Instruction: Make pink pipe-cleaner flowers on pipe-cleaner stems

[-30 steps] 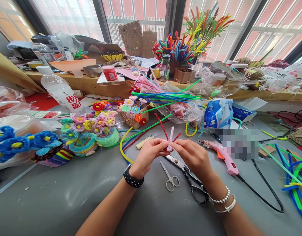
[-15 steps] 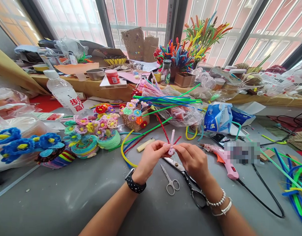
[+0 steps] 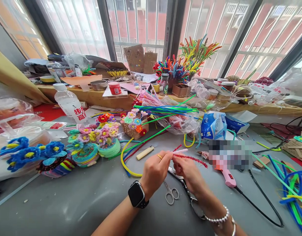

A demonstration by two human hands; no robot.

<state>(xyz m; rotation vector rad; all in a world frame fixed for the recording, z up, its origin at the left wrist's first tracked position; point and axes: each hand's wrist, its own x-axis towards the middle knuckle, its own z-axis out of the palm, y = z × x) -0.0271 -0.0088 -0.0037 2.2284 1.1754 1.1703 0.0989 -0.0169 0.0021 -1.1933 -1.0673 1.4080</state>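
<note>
My left hand [image 3: 157,170] is closed with fingertips and thumb pinched together, a pale pink pipe cleaner [image 3: 182,150] sticking out from them to the right. The pink looped part seen earlier is hidden behind the fingers. Right beside it, my right hand [image 3: 189,172] pinches a red glitter pipe cleaner [image 3: 196,159], whose long end points right. Its short red end rises just above the fingertips. Under the hands lie small silver scissors [image 3: 172,195] and large black-handled scissors [image 3: 184,185], partly covered by my right hand and wrist.
Pipe-cleaner flowers in pots [image 3: 84,154] and a small basket [image 3: 134,131] stand left. A pink glue gun [image 3: 228,177] with a black cord lies right, near a blue tissue pack [image 3: 213,124]. Loose pipe cleaners [image 3: 292,186], a water bottle [image 3: 69,103] and a wooden piece [image 3: 145,153] are around.
Both hands have turned, so the pink stem and long red pipe cleaner, upright before, now point right. The pink loops have gone out of sight. The camera view has tilted up slightly.
</note>
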